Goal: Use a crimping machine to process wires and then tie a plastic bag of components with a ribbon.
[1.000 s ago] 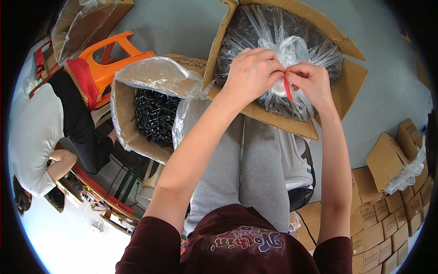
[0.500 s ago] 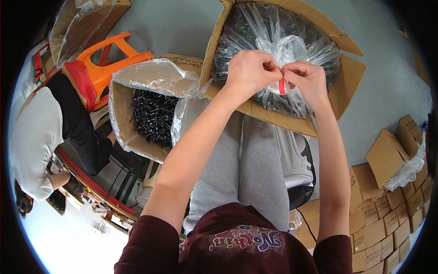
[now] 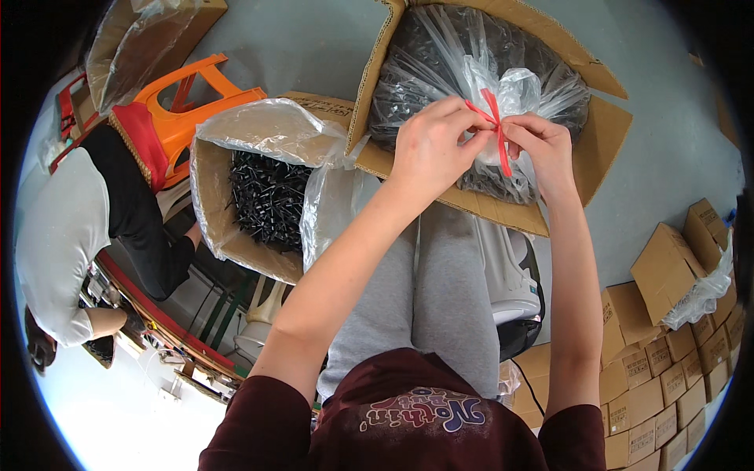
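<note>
While my left hand [image 3: 433,147] and right hand [image 3: 547,149] pinched the red tie [image 3: 504,159], it now crossed between them, ends jutting above instead of only hanging below; just beyond bulged the clear bag [image 3: 412,82], then its carton [image 3: 606,153].

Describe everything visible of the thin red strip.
The thin red strip, plastic-looking, lies at the gathered neck of the clear plastic bag in the open brown cardboard box. One part points up, another leftward, a tail downward in the picture. Fingertips of the bare left hand and right hand pinch it; knotting unclear.
</note>
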`<state>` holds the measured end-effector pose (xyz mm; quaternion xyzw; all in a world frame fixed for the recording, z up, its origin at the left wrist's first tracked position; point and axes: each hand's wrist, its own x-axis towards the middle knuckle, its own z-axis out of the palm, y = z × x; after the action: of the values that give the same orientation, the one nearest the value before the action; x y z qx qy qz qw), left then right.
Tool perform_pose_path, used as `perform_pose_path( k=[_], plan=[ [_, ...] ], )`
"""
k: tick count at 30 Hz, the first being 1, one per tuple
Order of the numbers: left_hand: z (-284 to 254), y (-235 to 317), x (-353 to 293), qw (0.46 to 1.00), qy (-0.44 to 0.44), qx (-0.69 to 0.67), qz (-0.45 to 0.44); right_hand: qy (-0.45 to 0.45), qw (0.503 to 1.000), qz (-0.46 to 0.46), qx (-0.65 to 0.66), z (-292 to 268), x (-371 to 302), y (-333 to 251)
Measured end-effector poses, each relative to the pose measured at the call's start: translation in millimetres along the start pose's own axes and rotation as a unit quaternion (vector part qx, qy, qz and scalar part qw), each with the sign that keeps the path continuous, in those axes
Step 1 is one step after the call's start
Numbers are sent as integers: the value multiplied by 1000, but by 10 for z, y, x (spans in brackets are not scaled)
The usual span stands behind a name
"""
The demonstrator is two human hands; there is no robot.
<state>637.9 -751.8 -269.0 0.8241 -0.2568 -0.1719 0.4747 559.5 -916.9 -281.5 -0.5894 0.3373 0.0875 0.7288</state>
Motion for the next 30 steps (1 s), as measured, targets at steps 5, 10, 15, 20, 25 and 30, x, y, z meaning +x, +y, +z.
perform_pose_path(
  k=[5, 10, 15, 20, 25, 30],
  plan=[
    [67, 5, 37, 997, -33, -16, -73, 22, 1000, -12, -5, 31, -46, 61],
    [87, 33, 29, 994, -46, 27, -91, 41, 997, -41, -59, 88, -93, 28],
    [105, 24, -18, 997, -28, 62, -34, 39, 994, -65, -77, 94, -121, 50],
    [114, -48, 13, 994, -47, -36, -92, 49, 977, -120, -171, 88, -112, 69],
    [111, -101, 55, 990, -72, -76, -99, 54, 956, -165, -235, 114, -101, 9],
    [104, -125, 118, 996, -57, -40, -57, 63, 934, -200, -289, 139, -50, -61]
  ],
)
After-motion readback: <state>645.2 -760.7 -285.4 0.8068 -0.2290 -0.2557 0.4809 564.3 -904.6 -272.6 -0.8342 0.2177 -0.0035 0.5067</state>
